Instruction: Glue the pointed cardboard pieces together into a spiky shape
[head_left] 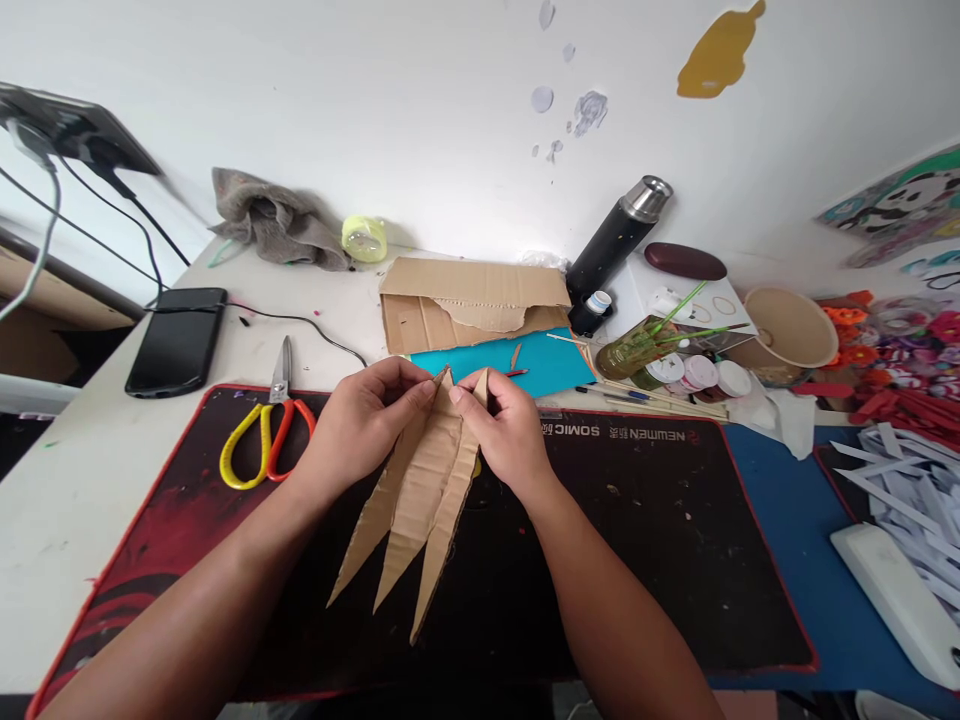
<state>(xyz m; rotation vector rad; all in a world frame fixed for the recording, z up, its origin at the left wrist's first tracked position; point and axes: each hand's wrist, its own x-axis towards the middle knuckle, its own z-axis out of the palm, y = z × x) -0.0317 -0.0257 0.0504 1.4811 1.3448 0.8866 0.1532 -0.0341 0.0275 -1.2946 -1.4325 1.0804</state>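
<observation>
A folded piece of cardboard (424,475) with pointed, zigzag ends is held up over the dark desk mat (615,560). My left hand (371,415) pinches its upper left edge between thumb and fingers. On the other side, my right hand (506,425) grips the upper right part, thumb on the front face. Three long points of the cardboard hang down towards me. Scissors (277,420) with one yellow and one red handle lie left of my left hand, blades pointing away.
A black phone (178,340) lies at left. Behind my hands are a torn cardboard box piece (472,290) and blue paper (495,360). A black thermos (619,235), a glass jar (634,345) with green stems and a round container (791,330) stand back right. White paper strips (904,490) lie at far right.
</observation>
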